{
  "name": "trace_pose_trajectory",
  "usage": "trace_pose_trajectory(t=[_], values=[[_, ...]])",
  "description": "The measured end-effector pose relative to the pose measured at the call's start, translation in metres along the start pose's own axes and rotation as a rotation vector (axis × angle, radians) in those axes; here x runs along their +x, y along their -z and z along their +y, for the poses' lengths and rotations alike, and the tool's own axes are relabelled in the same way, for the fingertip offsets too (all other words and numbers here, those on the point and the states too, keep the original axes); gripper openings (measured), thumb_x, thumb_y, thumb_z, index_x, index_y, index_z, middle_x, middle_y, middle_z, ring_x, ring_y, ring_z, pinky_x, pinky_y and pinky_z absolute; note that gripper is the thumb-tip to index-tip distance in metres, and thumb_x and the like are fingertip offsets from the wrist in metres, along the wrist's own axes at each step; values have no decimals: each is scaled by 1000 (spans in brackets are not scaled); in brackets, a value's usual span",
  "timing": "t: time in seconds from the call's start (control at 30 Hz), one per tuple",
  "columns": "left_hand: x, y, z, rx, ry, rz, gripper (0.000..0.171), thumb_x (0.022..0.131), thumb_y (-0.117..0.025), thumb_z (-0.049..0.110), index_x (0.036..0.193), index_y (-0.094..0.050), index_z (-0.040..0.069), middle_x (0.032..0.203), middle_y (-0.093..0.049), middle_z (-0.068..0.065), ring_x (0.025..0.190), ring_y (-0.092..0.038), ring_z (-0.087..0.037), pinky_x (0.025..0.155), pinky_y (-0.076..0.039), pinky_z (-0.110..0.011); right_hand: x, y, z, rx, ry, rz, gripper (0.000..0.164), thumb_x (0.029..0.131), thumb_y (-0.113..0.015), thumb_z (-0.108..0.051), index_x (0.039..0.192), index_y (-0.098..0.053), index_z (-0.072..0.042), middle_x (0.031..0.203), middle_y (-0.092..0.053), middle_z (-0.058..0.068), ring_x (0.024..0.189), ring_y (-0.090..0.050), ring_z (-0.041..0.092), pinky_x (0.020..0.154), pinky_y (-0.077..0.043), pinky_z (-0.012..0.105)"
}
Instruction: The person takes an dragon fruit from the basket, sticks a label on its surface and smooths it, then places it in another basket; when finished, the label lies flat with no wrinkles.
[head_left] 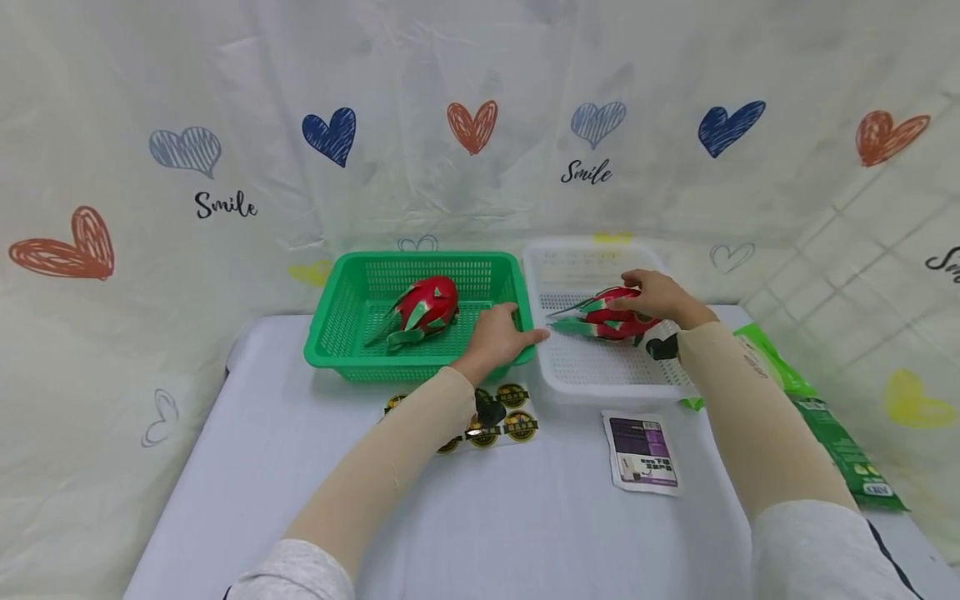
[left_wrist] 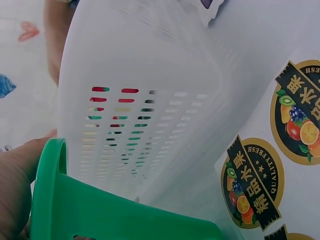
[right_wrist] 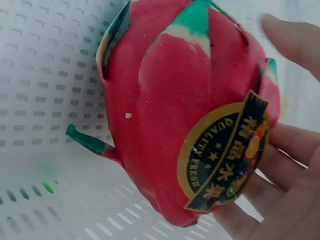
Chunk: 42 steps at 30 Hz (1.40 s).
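Note:
A green plastic basket (head_left: 420,364) stands beside a white plastic basket (head_left: 600,392). My left hand (head_left: 495,337) grips the green basket's right rim, its thumb outside and its fingers inside. One red dragon fruit (head_left: 433,307) with green-tipped scales lies in the green basket. Two more lie side by side in the white one, the front dragon fruit (head_left: 609,327) and the rear one (head_left: 613,298). My right hand (head_left: 660,296) is at their right end. In the right wrist view, its spread fingers reach behind a dragon fruit (right_wrist: 170,100) with a round black-and-gold sticker (right_wrist: 225,150); the thumb stands apart from it.
A sheet of round fruit stickers (head_left: 517,425) lies in front of the green basket, partly under my left forearm. A white-edged packet (head_left: 642,452) lies before the white basket. Green bags (head_left: 847,454) are at the right table edge. A heart-printed sheet (head_left: 480,50) hangs behind.

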<state>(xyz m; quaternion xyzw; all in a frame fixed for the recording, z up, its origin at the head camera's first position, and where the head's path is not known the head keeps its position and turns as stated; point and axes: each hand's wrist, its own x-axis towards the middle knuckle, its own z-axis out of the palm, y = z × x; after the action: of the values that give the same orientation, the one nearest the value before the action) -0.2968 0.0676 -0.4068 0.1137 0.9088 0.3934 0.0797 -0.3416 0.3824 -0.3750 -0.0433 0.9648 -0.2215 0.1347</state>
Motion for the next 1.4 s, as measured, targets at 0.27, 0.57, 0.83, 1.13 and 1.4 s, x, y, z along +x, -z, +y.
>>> trace_pose_trajectory(t=[0.27, 0.57, 0.83, 1.13, 1.4], values=[[-3, 8, -7, 9, 9, 7, 82, 94, -75, 51, 155, -47, 5, 155, -55, -13, 133, -60, -27, 103, -56, -41, -8, 3, -7, 49, 14, 98, 85, 108, -37, -61, 161, -28, 5, 161, -34, 35, 147, -33, 54, 118, -32, 70], [0, 13, -16, 5, -13, 52, 70, 98, -72, 41, 154, -47, 7, 150, -60, -11, 129, -64, -27, 102, -57, -42, -39, 0, -23, 106, 48, 146, 79, 110, -30, -59, 160, -31, 2, 163, -32, 33, 149, -32, 55, 118, -30, 72], [-33, 10, -11, -295, -260, 148, 40, 99, -73, 24, 134, -64, 8, 130, -71, -10, 118, -70, -22, 97, -60, -32, -81, -3, -24, 152, 82, 185, 71, 112, -30, -53, 157, -38, 2, 162, -34, 34, 150, -28, 56, 117, -26, 76], [-103, 27, -65, -537, -325, -80, 26, 104, -67, 25, 123, -70, 9, 125, -74, -12, 117, -71, -24, 99, -59, -36, -103, -17, -41, 224, 99, 147, 72, 111, -32, -54, 159, -37, 0, 161, -38, 31, 149, -33, 55, 116, -28, 76], [-121, 52, -124, -859, 28, -74, 52, 110, -52, 35, 142, -58, -4, 140, -64, -26, 128, -67, -34, 110, -54, -45, -101, -39, -63, 184, 306, 194, 47, 113, -45, -37, 141, -62, -3, 136, -67, 22, 125, -63, 42, 104, -48, 62]])
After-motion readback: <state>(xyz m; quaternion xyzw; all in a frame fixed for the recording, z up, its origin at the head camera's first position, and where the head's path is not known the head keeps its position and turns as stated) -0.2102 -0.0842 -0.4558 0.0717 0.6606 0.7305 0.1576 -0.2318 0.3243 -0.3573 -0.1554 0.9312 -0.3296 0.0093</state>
